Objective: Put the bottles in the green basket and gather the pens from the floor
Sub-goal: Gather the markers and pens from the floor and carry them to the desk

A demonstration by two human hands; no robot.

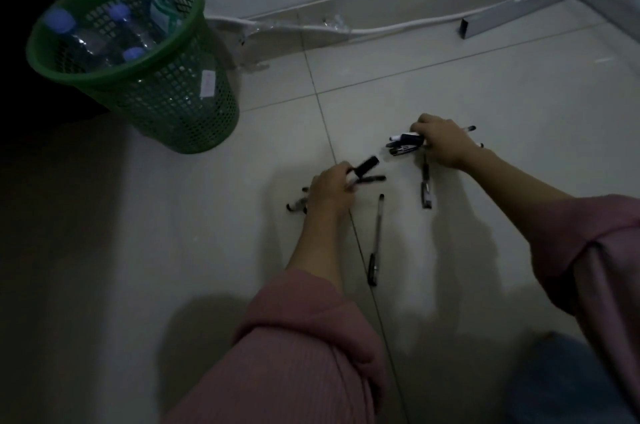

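Observation:
The green mesh basket (180, 111) stands upright at the upper left with clear bottles (128, 25) with blue caps inside it. Low over the tiled floor, my left hand (329, 188) is shut on a few black pens (367, 172) that stick out on both sides of the fist. Further right, my right hand (443, 141) is shut on a bundle of pens and markers (405, 144). Two pens lie loose on the floor: a long one (376, 240) between my forearms, and a shorter one (426, 188) just below my right hand.
A white wall with a skirting board runs along the back, with a white cable (381, 29) and crumpled plastic (249, 38) at its foot. A grey metal frame leg (512, 12) rests at the upper right. Dark furniture (20, 42) sits behind the basket.

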